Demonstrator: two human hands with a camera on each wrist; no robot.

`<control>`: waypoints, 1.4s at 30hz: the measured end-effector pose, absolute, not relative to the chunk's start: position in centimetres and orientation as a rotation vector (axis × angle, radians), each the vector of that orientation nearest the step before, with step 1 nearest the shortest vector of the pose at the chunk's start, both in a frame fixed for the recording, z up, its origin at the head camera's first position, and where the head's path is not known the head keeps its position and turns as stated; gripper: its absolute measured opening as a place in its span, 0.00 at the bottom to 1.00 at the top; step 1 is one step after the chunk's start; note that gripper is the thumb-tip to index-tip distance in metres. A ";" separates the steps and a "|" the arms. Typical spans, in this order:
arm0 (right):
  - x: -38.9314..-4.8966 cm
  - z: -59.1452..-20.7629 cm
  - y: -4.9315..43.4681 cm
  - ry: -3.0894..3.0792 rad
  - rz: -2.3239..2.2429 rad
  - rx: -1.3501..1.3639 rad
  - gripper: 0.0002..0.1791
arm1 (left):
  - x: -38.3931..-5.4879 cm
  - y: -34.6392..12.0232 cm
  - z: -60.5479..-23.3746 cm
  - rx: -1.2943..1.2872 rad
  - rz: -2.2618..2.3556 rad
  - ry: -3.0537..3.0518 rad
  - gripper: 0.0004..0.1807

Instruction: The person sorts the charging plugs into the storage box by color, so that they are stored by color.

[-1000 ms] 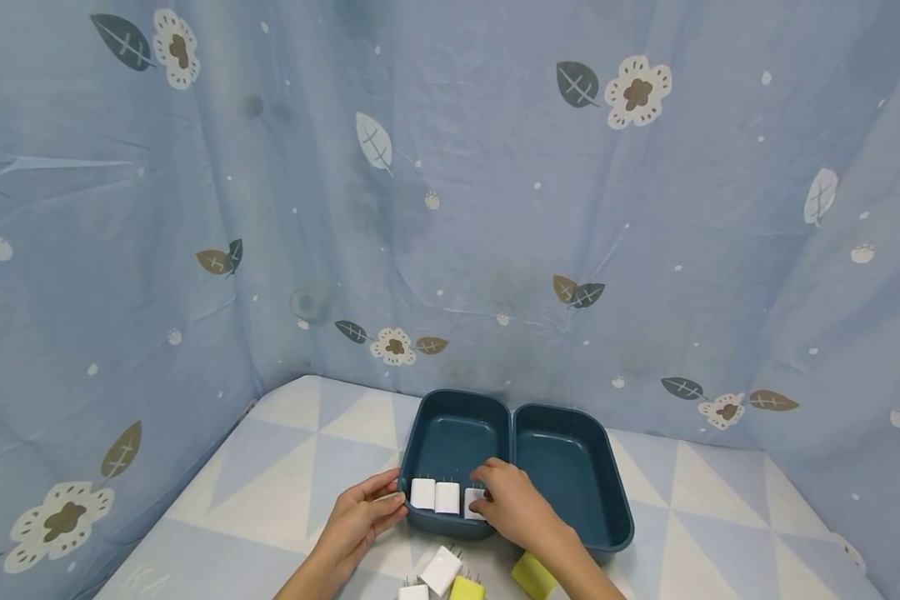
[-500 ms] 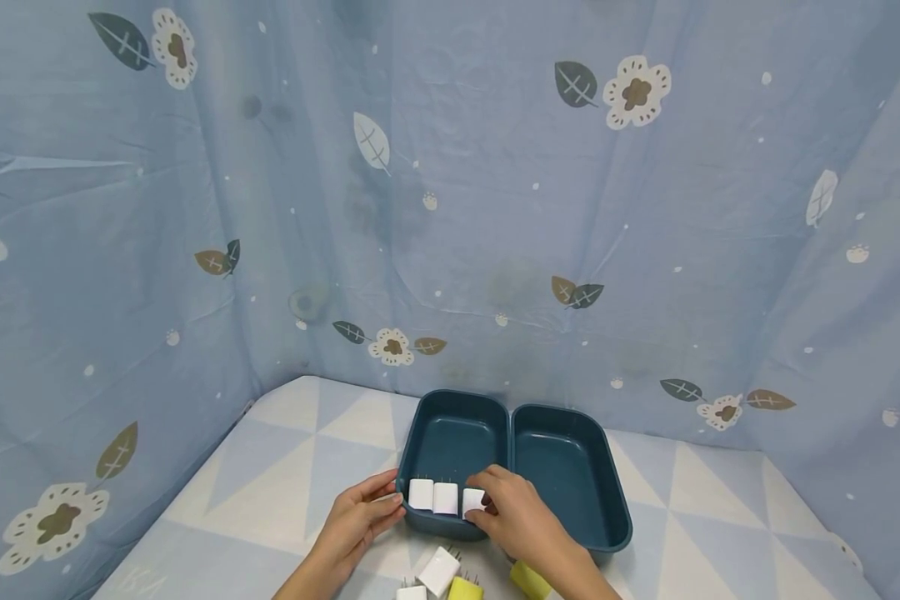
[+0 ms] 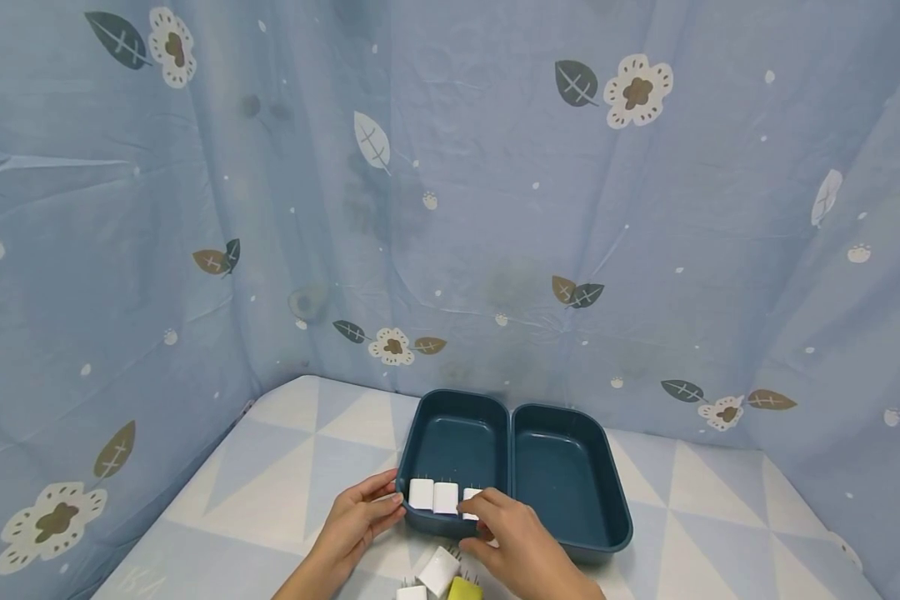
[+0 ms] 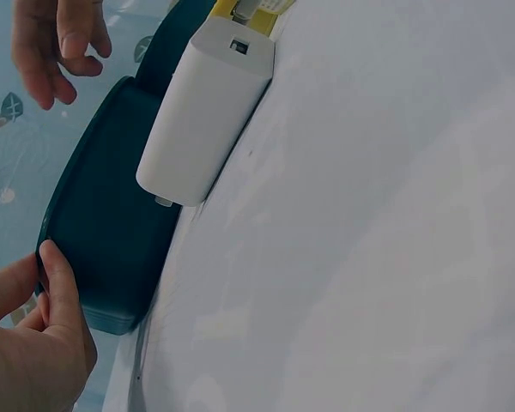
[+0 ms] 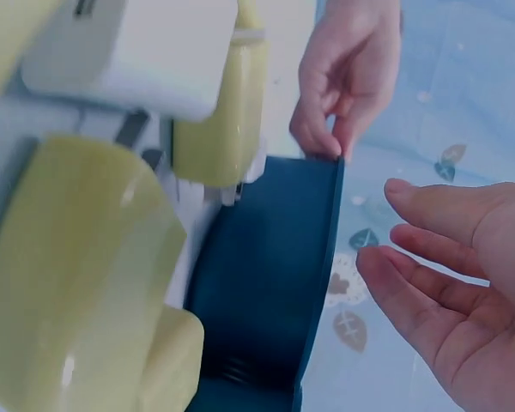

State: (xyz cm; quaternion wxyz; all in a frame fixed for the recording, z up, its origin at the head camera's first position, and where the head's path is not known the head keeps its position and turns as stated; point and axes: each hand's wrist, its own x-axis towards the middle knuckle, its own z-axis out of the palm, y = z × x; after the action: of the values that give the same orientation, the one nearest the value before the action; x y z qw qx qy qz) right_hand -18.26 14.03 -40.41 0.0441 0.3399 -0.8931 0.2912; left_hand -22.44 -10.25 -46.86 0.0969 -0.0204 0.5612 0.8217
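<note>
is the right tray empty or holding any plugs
The right tray looks empty: its visible inside is bare, while three white plugs sit in the left tray.

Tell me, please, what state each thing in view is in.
Left tray: upright, uncovered
Right tray: upright, uncovered
Three white adapters: inside left tray, roughly lined up
Loose white adapters: outside trays, prongs exposed
Yellow adapters: outside trays
Left hand: pinching left tray
Right hand: fingers parted, holding nothing
</note>
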 end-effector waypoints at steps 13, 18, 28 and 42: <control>-16.7 -41.3 12.6 -2.758 0.831 1.284 0.19 | -22.3 -10.3 -46.7 -0.073 2.424 1.659 0.34; -16.7 -42.2 12.2 -2.667 0.691 1.419 0.21 | -22.3 -10.4 -46.8 -0.057 2.421 1.664 0.33; -16.2 -45.2 10.4 -2.493 0.480 1.508 0.13 | -22.1 -10.5 -46.8 -0.032 2.423 1.677 0.33; -16.2 -46.4 9.2 -2.514 0.423 1.558 0.12 | -22.2 -10.6 -46.7 -0.072 2.384 1.650 0.34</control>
State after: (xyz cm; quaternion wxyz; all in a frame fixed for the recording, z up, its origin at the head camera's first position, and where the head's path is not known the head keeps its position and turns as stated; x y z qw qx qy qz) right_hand -16.19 9.19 -46.39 0.0767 0.5198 -0.8390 0.1413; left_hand -22.24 -10.59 -46.69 0.1204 -0.0245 0.5648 0.8160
